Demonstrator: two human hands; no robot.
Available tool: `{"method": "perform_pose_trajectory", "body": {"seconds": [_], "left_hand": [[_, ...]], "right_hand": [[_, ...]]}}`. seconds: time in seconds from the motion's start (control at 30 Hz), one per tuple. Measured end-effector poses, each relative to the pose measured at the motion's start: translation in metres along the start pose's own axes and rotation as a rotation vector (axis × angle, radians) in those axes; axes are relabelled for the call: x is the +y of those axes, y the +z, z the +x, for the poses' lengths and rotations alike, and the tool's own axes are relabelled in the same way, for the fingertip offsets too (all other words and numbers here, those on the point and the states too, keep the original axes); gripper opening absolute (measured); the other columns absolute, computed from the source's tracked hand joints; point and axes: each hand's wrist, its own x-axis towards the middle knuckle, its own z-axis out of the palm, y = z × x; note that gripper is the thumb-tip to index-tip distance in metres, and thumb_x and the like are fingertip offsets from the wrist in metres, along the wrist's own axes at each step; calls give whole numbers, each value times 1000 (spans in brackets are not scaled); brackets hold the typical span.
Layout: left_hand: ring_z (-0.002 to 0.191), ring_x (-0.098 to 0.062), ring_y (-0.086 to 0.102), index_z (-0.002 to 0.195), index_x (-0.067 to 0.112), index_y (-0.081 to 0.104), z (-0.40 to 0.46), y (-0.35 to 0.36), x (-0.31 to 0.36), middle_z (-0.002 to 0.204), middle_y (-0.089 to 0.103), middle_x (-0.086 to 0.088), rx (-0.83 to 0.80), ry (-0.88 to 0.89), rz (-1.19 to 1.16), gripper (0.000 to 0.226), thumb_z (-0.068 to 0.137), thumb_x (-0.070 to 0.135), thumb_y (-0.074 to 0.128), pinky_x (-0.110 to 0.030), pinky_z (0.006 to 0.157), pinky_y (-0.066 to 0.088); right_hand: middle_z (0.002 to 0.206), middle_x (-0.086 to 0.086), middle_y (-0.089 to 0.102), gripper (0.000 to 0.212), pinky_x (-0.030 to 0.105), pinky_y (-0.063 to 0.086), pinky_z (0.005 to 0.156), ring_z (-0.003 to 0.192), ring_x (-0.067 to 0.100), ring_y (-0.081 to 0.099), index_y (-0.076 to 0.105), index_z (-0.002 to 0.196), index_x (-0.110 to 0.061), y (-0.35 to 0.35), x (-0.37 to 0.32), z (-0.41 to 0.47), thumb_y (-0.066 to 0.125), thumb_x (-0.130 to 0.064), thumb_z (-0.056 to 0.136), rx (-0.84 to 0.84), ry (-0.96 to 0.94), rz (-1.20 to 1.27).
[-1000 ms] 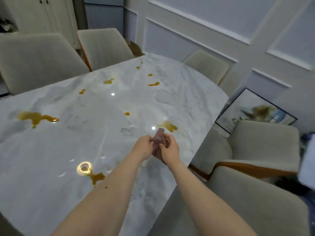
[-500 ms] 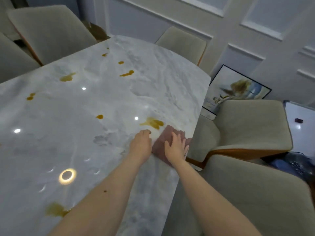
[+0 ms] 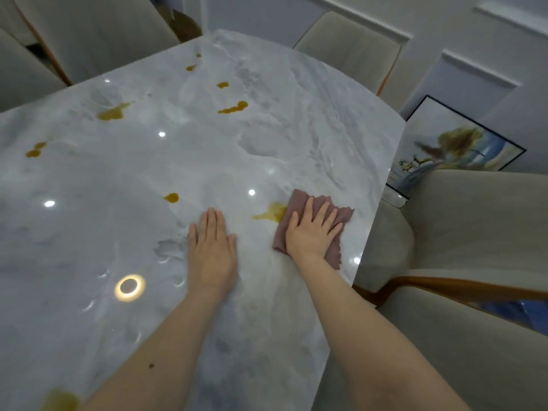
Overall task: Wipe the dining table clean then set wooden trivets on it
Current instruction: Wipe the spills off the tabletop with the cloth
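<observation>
— Marble bench (image 3: pixel 267 137), grey-white, glossy. Status of wiping?

— Under way, by the look of it. Mauve cloth (image 3: pixel 341 212) lying flat near right edge of bench, pinned under right hand (image 3: pixel 311 229). Fingers (image 3: pixel 324 213) straight and spread, pressing down, not curled round cloth. Left hand (image 3: pixel 212 250) flat on bare marble, fingers together and straight, holding nothing.

— Nearest stain?

— Amber spill (image 3: pixel 271 212) touching cloth's left edge, just left of right fingertips, between the two hands. Long axis running roughly left to right, narrowing into a tail toward the left. Right hand clearly nearer, and already carrying the cloth; short sweep to the left judged sufficient to cover it.

— Remaining work?

— Small spot (image 3: pixel 171 197) beyond left fingertips. Further spills well beyond both hands: streak (image 3: pixel 234 107), blotch (image 3: pixel 114 112), pair of drops (image 3: pixel 35 150). Another patch (image 3: pixel 59 400) at near edge, beside left forearm. Wooden trivets nowhere in view; setting step not yet begun.

— Risk?

— Smearing rather than lifting if cloth is dragged through wet spill without folding.
</observation>
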Motion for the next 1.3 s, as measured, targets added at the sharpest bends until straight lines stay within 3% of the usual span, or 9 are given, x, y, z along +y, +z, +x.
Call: {"method": "perform_pose_trajectory", "body": {"seconds": [0.2, 0.4, 0.57, 0.73, 0.87, 1.03, 1.1, 1.2, 1.3], "left_hand": [[143, -26, 26, 146, -1, 30, 0, 2, 1, 153, 30, -14, 24, 5, 43, 67, 93, 36, 11, -38, 115, 3], [144, -24, 22, 147, 0, 28, -1, -1, -1, 155, 26, -13, 35, 20, 38, 70, 92, 39, 5, -34, 115, -3], [140, -27, 32, 142, -4, 37, -2, -2, 1, 149, 36, -17, 59, 5, -14, 67, 95, 37, 12, -40, 116, 9], [144, -23, 23, 146, 0, 31, -1, -1, 1, 154, 28, -13, 79, 17, -19, 72, 93, 40, 4, -36, 118, 2], [139, -27, 35, 139, -5, 42, 0, -1, 0, 147, 40, -18, 79, 27, -9, 66, 96, 36, 13, -39, 116, 11], [140, -27, 32, 140, -4, 40, -3, -4, 0, 148, 38, -18, 87, 24, -51, 66, 95, 35, 12, -39, 117, 11], [142, -25, 28, 143, -3, 36, -3, -4, 1, 151, 33, -16, 87, 16, -46, 70, 94, 37, 7, -38, 118, 8], [144, -24, 24, 145, -2, 32, -2, -2, 2, 153, 30, -15, 90, 7, -35, 73, 92, 39, 2, -38, 119, 6], [144, -24, 23, 145, -1, 32, -2, 0, 2, 153, 29, -14, 95, 11, -37, 71, 93, 39, 4, -39, 119, 6]], "right_hand": [[161, 7, 1, 57, 50, -8, 118, 148, 27, -4, 9, 153, -29, 3, -22, 9, 24, -45, 100, -23, -317, -14], [161, -1, 1, 65, 39, -13, 117, 148, 20, -7, 11, 152, -34, 1, 16, -36, 8, -56, 91, -105, -728, -16], [162, 0, 1, 69, 43, -10, 118, 148, 22, -6, 9, 152, -35, -8, 39, 3, 7, -61, 88, -68, -588, -42], [162, 2, 1, 57, 52, -8, 117, 148, 26, -6, 10, 152, -36, 3, -17, 34, 28, -49, 99, -67, -476, -35], [161, 4, 9, 62, 50, -5, 117, 148, 27, 1, 18, 151, -34, 11, -31, -6, 20, -55, 93, -47, -687, -39], [161, -3, 5, 59, 45, -6, 119, 149, 21, -4, 10, 150, -40, 4, 38, -43, 21, -56, 95, -103, -942, -116], [161, -6, 1, 59, 46, -5, 119, 148, 18, -7, 5, 150, -43, -6, 59, -24, 16, -59, 94, -110, -880, -139], [161, -4, 3, 65, 45, -5, 119, 149, 20, -5, 10, 151, -40, -11, 51, 12, 12, -62, 90, -85, -691, -81], [162, 0, 4, 58, 49, -7, 118, 149, 24, -3, 14, 152, -37, 1, 11, 28, 27, -53, 97, -54, -527, -64]]}}
